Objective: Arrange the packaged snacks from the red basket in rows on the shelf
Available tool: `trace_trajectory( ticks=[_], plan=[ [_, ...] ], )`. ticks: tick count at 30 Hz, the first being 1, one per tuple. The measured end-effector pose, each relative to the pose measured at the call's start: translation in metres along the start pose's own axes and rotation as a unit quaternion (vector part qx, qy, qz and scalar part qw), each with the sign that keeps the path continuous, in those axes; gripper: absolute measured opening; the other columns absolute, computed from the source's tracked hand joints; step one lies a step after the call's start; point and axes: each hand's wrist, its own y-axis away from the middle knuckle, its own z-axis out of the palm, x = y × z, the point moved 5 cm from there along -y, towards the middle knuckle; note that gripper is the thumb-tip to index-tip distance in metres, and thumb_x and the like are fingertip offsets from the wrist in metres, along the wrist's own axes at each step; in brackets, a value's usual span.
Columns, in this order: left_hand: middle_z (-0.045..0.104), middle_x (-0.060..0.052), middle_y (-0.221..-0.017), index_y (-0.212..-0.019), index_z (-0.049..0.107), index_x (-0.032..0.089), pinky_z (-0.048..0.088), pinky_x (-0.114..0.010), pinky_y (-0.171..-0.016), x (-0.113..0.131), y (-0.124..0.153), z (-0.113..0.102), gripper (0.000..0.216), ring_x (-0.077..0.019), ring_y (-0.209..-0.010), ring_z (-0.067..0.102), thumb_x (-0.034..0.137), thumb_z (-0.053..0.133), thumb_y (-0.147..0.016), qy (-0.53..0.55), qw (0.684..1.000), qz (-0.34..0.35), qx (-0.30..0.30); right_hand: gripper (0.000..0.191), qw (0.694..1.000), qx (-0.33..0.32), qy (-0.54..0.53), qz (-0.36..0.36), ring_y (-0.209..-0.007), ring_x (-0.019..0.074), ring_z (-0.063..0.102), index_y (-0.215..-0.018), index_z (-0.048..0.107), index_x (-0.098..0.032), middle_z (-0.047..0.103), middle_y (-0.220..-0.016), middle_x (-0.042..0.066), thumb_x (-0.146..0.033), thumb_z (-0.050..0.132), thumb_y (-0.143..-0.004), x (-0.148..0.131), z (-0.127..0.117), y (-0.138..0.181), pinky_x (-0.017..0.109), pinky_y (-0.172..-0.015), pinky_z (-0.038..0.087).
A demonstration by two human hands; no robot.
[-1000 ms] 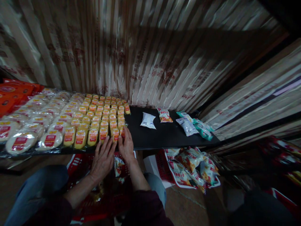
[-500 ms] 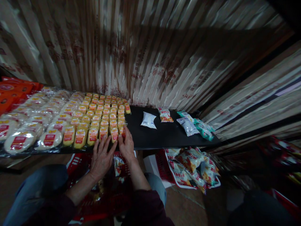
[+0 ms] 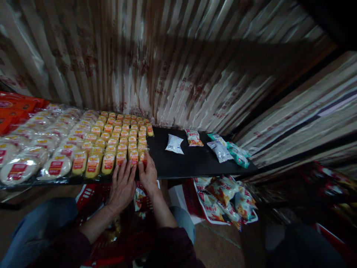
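Rows of small yellow wrapped cakes (image 3: 108, 162) with red labels stand on the black shelf (image 3: 164, 163). Against the front of these rows, my left hand (image 3: 122, 186) lies with its fingers stretched out, the tips at the lower edge of the front cakes. My right hand (image 3: 149, 173) is at the front right corner, thumb in front and fingers along the right side of the end cake (image 3: 143, 158). Its thumb and fingers are apart; it does not visibly lift the cake. Larger round white wrapped cakes (image 3: 57, 166) fill the shelf on the left.
Orange packages (image 3: 19, 108) lie at the far left. A white packet (image 3: 174, 144), a red-and-white packet (image 3: 193, 137) and green packets (image 3: 238, 154) lie on the right of the shelf. Below are a red basket (image 3: 119, 253) and a container of snack bags (image 3: 223, 197).
The view has shifted slightly, so the shelf appears a little further left. Both hands stay at the front of the yellow cakes, with little change in their pose.
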Motion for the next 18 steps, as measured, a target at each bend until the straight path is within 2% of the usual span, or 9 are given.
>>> trace_trajectory(
  ticks=[10,14,18],
  plan=[
    [0.037,-0.017,-0.148,-0.138,0.045,0.009,0.013,-0.052,-0.117,-0.0013,0.0011,0.0013,0.058,-0.0290,-0.144,0.016,0.023,0.051,-0.082,0.003,1.000,0.011,-0.006,0.057,1.000,-0.002,-0.022,0.017,-0.134,0.0215,0.040,-0.142,0.035,-0.012,0.045,-0.143,0.013,-0.036,0.041,-0.092,-0.0028,0.0007,-0.0071,0.041,-0.111,0.034],
    [0.038,-0.017,-0.147,-0.138,0.045,0.009,0.013,-0.052,-0.116,-0.0024,0.0006,0.0021,0.058,-0.0287,-0.144,0.016,0.022,0.051,-0.082,0.001,1.000,0.019,-0.008,0.057,1.000,-0.004,-0.004,0.013,-0.132,0.0226,0.041,-0.142,0.035,-0.010,0.047,-0.141,0.015,-0.037,0.040,-0.092,-0.0028,0.0034,-0.0058,0.042,-0.111,0.034],
    [0.036,-0.017,-0.149,-0.137,0.046,0.009,0.012,-0.053,-0.116,-0.0026,-0.0045,-0.0001,0.056,-0.0293,-0.144,0.014,0.025,0.050,-0.083,0.002,1.000,0.017,-0.010,0.059,0.999,0.005,0.036,-0.001,-0.138,0.0240,0.031,-0.142,0.035,-0.009,0.039,-0.147,0.017,-0.040,0.039,-0.093,-0.0040,-0.0015,-0.0089,0.045,-0.112,0.031]
  ],
)
